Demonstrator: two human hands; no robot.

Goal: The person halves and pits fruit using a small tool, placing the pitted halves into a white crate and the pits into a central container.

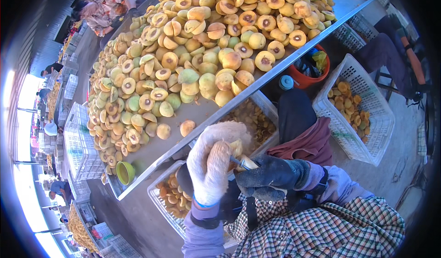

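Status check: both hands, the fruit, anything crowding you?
Left hand shut on peach half. Right hand shut on pitting tool. White basket below; nothing blocking.

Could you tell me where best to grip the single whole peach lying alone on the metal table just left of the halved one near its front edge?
Grip the whole peach across its round sides, coming from above: it lies free, clear of the pile.

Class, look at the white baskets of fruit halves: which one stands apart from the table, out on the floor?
The basket on the person's right, beside the red bucket. It stands in the open on the floor, while the other baskets sit tucked under the table edge.
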